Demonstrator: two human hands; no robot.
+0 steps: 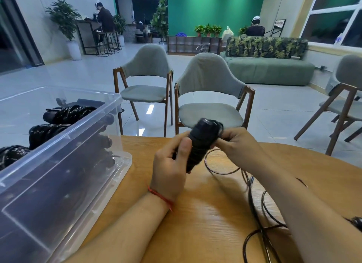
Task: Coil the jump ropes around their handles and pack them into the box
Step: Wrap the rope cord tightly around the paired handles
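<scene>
Honey-coloured wood forms the worktop across the lower right of the frame, with a clear plastic box at lower left holding several coiled ropes. Much of the black cord lies unwound in loose, crossing loops at lower right, some of it passing under the person's right forearm. At centre, raised above the worktop, the left hand grips the paired handles, thumb pressed on the wraps. The right hand pinches the cord at the bundle's upper end.

The main risk appears to be those crossing loops. Drawn in quickly, they could snag on each other or catch under the forearm, jerking the wrap slack. If the left thumb lifts, the turns laid so far may spring loose. Uneven tension from the right hand could pile turns near the top, leaving a bulky coil that sits badly among the ropes in the box.
</scene>
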